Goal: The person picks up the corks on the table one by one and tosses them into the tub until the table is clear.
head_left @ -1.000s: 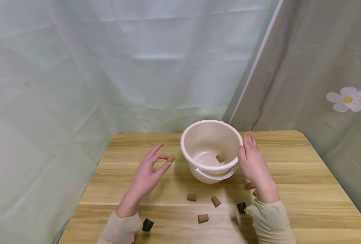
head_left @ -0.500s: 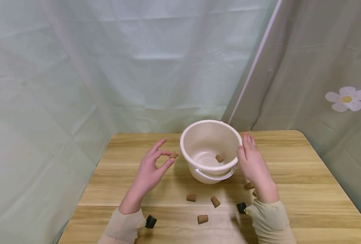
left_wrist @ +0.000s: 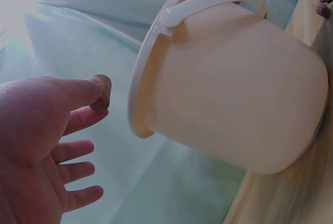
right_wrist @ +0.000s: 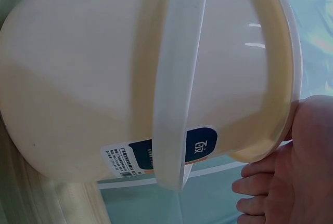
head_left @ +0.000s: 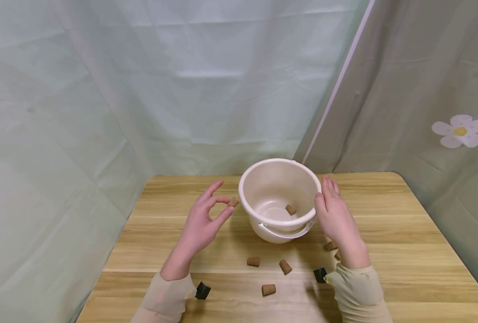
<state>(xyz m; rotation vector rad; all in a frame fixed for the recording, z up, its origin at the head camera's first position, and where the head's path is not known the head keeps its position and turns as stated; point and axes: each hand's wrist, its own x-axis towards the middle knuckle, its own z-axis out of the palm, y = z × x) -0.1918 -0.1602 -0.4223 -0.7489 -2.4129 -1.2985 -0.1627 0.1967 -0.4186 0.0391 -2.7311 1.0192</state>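
Note:
Between thumb and index finger, my left hand (head_left: 201, 220) pinches a cork (head_left: 233, 202), held up just left of the bucket's rim. In the left wrist view the same cork (left_wrist: 102, 93) shows at the fingertips, the other fingers spread apart. A white plastic bucket (head_left: 263, 229) stands upright on the table, its handle (head_left: 285, 234) hanging down at the front. One cork (head_left: 291, 209) lies on the bucket's floor. My right hand (head_left: 337, 217) rests against the right side of the rim with fairly straight fingers; the right wrist view shows its thumb at the rim.
Three corks, among them a front cork (head_left: 269, 290), lie on the wooden table (head_left: 416, 269) before the bucket. More corks (head_left: 331, 246) lie partly hidden by the right wrist. Curtains (head_left: 239, 89) hang behind the table and along its sides.
My left hand has moved a little to the right and away from me, bringing the pinched cork closer to the bucket's rim. The right hand and bucket stay in place.

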